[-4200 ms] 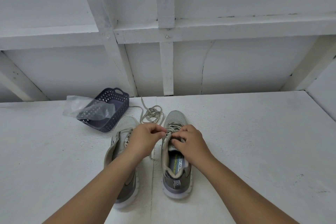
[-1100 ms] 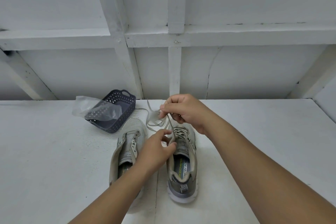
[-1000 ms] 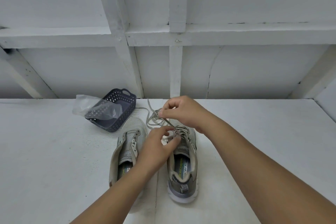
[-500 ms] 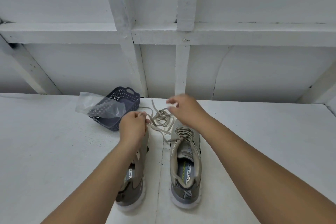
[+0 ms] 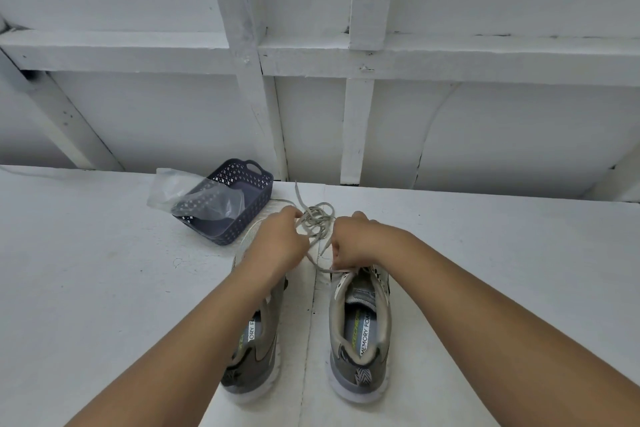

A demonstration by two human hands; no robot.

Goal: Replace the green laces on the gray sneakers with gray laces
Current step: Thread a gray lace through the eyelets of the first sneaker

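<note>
Two gray sneakers stand side by side on the white bench (image 5: 104, 288), heels toward the person and toes pointing to 12 o'clock. The left sneaker (image 5: 256, 350) is partly covered by the left forearm; the right sneaker (image 5: 360, 333) shows its open collar and an insole printed "MEMORY FOAM".

The left hand (image 5: 277, 243) sits over the forefoot of the left sneaker with its fingers curled, gripping a strand of the gray lace (image 5: 317, 218). The right hand (image 5: 349, 243) is over the upper eyelets of the right sneaker, fingers curled down and pinching the lace where it meets the tongue. A taut strand runs between the two hands, crossing the gap between the sneakers.

The rest of the lace lies in a loose tangle on the bench at 12 o'clock from the hands, just past the toes, with one end trailing toward the wall. Whether the lace is threaded through the lower eyelets of the right sneaker cannot be told, since the hand hides them.

At 10 o'clock from the left hand, close to the left sneaker's toe, stands a dark perforated basket (image 5: 242, 184) with a clear plastic bag (image 5: 180, 191) draped over its near rim. Behind the bench rises a white wall (image 5: 485, 132) with painted wooden framing.
</note>
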